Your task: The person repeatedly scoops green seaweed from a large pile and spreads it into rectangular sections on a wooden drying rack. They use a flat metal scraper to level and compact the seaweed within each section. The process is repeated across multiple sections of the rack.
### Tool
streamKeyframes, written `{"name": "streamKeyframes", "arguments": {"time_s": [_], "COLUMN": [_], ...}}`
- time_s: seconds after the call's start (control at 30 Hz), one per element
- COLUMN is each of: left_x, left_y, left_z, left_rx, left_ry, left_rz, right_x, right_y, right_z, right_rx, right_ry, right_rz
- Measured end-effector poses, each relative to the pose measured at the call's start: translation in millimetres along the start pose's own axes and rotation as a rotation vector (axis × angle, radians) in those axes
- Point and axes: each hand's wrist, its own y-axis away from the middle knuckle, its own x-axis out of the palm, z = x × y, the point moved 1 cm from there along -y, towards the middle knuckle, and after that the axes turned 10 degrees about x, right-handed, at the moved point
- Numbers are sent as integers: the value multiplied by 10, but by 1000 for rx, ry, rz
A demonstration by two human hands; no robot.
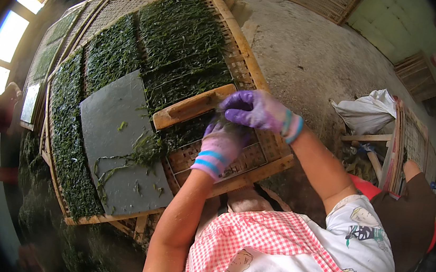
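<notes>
My left hand (223, 146), in a purple-coated knit glove, is over the near right part of a woven bamboo rack (246, 59). My right hand (262, 112), gloved the same way, is just above it with bent fingers. A blurred dark green patch, seemingly wet weed, shows between the hands; their grip on it is unclear. Beside them a wooden bar (193, 107) lies slantwise across the rack. Dark green weed (181, 32) covers much of the rack in flat rectangular sheets. A grey board (114, 113) lies over part of it, bearing loose green strands (146, 150).
A thin wire frame (245, 160) lies on the bamboo near my body. Another rack (47, 54) stands beyond, by the windows. Dark weed (54, 214) is heaped below left. A white sack (368, 110) and upright racks (413, 132) stand right, near another person's dark-clothed leg (402, 223).
</notes>
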Motion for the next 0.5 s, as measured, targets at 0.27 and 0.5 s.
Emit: {"name": "streamKeyframes", "arguments": {"time_s": [0.27, 0.5], "left_x": [58, -19], "left_y": [961, 1352], "left_z": [360, 506], "left_rx": [-231, -275], "left_ry": [-197, 629], "left_rz": [-342, -1101], "right_x": [403, 932], "right_y": [8, -126], "right_z": [-670, -551], "right_rx": [62, 34], "right_ry": [1156, 1269], "right_rz": [-129, 2]}}
